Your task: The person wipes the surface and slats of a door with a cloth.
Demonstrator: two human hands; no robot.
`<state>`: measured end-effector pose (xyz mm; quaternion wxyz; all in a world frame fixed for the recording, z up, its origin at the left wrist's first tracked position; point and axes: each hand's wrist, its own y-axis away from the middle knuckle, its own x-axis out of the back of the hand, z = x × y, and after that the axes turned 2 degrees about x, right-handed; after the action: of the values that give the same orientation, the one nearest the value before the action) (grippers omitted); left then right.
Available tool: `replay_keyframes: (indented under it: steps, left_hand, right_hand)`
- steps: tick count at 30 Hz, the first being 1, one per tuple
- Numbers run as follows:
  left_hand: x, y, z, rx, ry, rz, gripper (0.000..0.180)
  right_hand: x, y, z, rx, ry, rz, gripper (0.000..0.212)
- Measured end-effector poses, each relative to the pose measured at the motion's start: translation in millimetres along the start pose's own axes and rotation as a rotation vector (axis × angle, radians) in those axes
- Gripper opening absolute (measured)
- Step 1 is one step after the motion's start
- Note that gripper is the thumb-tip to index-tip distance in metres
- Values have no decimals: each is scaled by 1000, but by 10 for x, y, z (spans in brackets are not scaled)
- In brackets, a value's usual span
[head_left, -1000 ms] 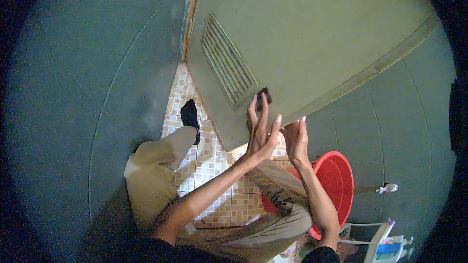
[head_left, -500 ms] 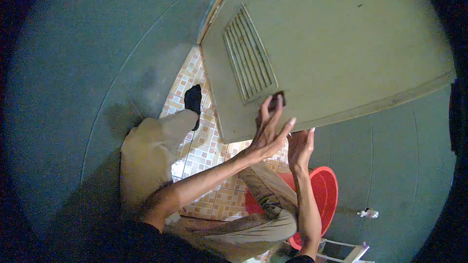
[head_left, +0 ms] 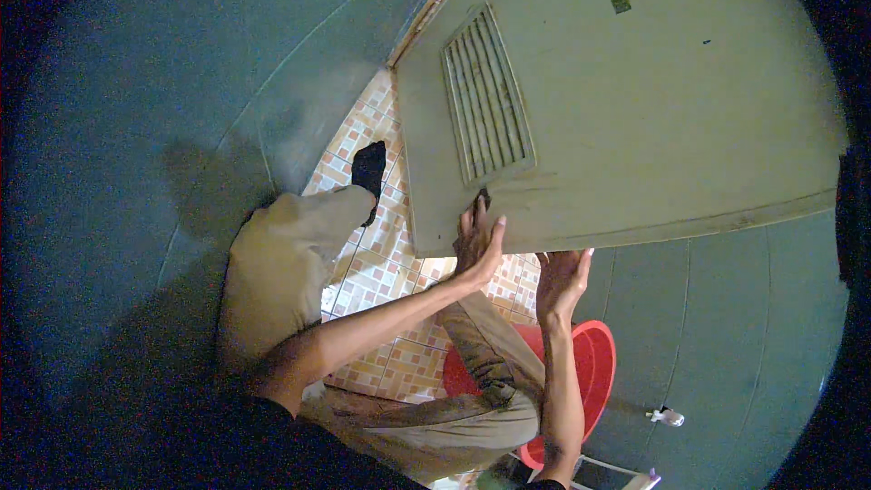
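Note:
A pale green door (head_left: 653, 127) with a louvred vent (head_left: 490, 95) stands at an angle in front of me. My left hand (head_left: 478, 249) reaches to the door's face just below the vent. Its fingers press a small dark pad (head_left: 484, 197) on the surface; what kind of pad, I cannot make out. Faint dark smears run across the panel beside it. At the door's free edge, my right hand (head_left: 561, 286) grips it from the side, with the thumb showing and the other fingers partly hidden behind.
Near my right forearm stands a red plastic tub (head_left: 594, 372). A white tap (head_left: 667, 416) sticks out of the green wall (head_left: 717, 308) at right. Patterned tiles (head_left: 363, 263) cover the floor. My sock-covered foot (head_left: 368, 172) rests close to the door's lower edge.
My left hand has slid along the door with the dark pad, down and to the left. My right hand stays at the edge. The view has shifted slightly.

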<state>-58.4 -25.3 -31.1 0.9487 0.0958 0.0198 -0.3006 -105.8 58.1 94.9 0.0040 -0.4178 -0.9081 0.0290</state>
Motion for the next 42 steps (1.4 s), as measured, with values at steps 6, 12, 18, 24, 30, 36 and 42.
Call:
replay_keyframes:
  steps: [6,12,18,24,30,36,42]
  left_hand:
    - [53,88,328,-189,-42,-56,83]
    - [146,358,799,-671,-16,-64,80]
    - [-36,199,239,-274,20,96,74]
    - [-129,-25,-705,63,92,143,81]
    - [36,266,117,-401,-12,110,79]
    - [173,426,354,-564,-73,21,78]
    - [-65,394,-207,-281,-67,56,76]
  right_hand:
    - [129,-12,50,69,-59,-21,81]
    - [222,-12,146,232,92,72,50]
    - [-47,95,-76,274,594,166,33]
    - [-219,91,-131,271,603,143,36]
    - [-91,89,-63,221,623,166,44]
    - [31,77,19,172,574,166,52]
    - [252,77,67,196,628,102,51]
